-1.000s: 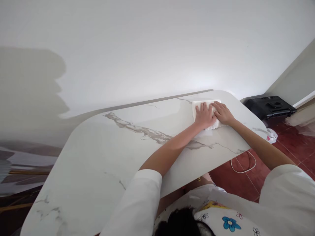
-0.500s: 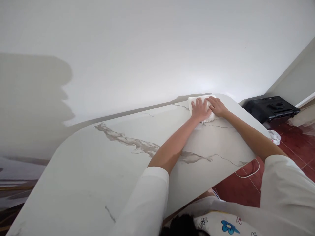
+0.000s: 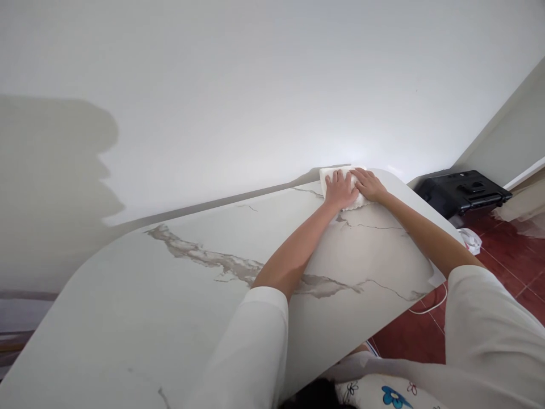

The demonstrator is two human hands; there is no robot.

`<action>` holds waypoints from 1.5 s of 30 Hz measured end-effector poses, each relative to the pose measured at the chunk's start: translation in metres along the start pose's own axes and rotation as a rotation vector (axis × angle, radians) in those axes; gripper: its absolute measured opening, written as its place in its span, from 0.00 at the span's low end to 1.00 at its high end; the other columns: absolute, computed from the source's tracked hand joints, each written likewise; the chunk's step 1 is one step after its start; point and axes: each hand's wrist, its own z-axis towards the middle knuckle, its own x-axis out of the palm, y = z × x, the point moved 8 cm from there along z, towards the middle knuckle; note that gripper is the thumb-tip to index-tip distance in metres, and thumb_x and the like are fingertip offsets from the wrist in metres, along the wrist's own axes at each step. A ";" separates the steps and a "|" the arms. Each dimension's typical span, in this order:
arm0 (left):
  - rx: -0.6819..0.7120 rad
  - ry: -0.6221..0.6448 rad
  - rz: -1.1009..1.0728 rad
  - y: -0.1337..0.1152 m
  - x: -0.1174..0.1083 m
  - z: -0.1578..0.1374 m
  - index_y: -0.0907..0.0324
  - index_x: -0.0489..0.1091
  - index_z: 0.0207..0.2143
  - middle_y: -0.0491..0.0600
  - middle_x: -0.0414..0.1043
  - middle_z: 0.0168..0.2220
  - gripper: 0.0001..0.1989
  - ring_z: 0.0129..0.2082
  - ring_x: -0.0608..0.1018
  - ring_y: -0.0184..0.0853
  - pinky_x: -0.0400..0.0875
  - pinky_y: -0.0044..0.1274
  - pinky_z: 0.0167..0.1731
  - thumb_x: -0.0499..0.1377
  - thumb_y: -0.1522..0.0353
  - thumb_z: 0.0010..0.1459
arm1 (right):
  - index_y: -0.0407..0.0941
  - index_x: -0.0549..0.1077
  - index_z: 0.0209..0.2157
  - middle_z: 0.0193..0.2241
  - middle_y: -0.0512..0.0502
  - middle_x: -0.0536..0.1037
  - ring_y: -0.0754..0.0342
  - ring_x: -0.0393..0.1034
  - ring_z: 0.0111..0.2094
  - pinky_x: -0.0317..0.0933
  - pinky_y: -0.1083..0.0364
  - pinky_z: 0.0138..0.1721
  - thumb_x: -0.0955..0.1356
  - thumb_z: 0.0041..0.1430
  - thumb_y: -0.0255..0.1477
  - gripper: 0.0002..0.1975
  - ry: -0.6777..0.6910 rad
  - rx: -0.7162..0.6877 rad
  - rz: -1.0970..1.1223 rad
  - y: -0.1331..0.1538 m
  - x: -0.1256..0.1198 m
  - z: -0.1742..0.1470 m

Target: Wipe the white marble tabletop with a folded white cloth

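A folded white cloth [image 3: 322,180] lies on the far right part of a white table [image 3: 204,324] with grey-brown marble veins. My left hand [image 3: 340,190] presses down on the cloth from above, its fingers spread. Beside it my right hand [image 3: 369,184] rests flat over the cloth's right part, fingers stretched out towards the left hand. The two hands touch or nearly touch; I cannot tell which. Much of the cloth is hidden under them. Both arms reach forward across the tabletop.
A pale wall [image 3: 238,102] runs along the table's far edge. To the right, a black case [image 3: 464,196] lies on the red tiled floor [image 3: 506,261], near a white crumpled bag [image 3: 471,241]. A white cable [image 3: 430,309] loops below the near right edge.
Both hands stay on the cloth at the far right of the table. The whole view has shifted slightly, with hands, cloth and table all appearing a little further left.
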 end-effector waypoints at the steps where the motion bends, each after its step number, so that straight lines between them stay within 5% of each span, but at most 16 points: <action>1: 0.000 0.001 0.001 -0.001 0.000 -0.001 0.64 0.53 0.63 0.63 0.51 0.65 0.30 0.64 0.54 0.48 0.46 0.43 0.61 0.45 0.59 0.63 | 0.48 0.55 0.63 0.64 0.45 0.56 0.43 0.51 0.63 0.54 0.41 0.59 0.52 0.63 0.34 0.27 -0.003 -0.003 0.002 0.000 0.000 -0.001; 12: 0.038 0.023 0.014 -0.038 -0.009 -0.046 0.66 0.52 0.64 0.64 0.51 0.65 0.30 0.65 0.53 0.49 0.47 0.44 0.61 0.44 0.60 0.63 | 0.47 0.53 0.64 0.65 0.44 0.54 0.44 0.48 0.65 0.51 0.42 0.61 0.52 0.65 0.34 0.27 0.016 -0.007 -0.004 0.003 -0.010 -0.058; 34: 0.269 0.122 -0.025 -0.147 -0.027 -0.172 0.69 0.49 0.64 0.68 0.46 0.66 0.31 0.66 0.50 0.54 0.46 0.47 0.61 0.45 0.60 0.64 | 0.45 0.53 0.65 0.64 0.41 0.57 0.45 0.48 0.65 0.50 0.41 0.62 0.50 0.67 0.37 0.27 -0.121 -0.027 -0.108 0.019 -0.044 -0.244; 45: 0.288 0.094 -0.025 -0.153 -0.016 -0.153 0.69 0.49 0.64 0.68 0.48 0.65 0.31 0.66 0.52 0.54 0.47 0.49 0.60 0.44 0.59 0.64 | 0.45 0.53 0.64 0.64 0.42 0.58 0.45 0.49 0.65 0.53 0.41 0.60 0.52 0.65 0.35 0.27 -0.082 0.050 -0.144 -0.002 -0.040 -0.232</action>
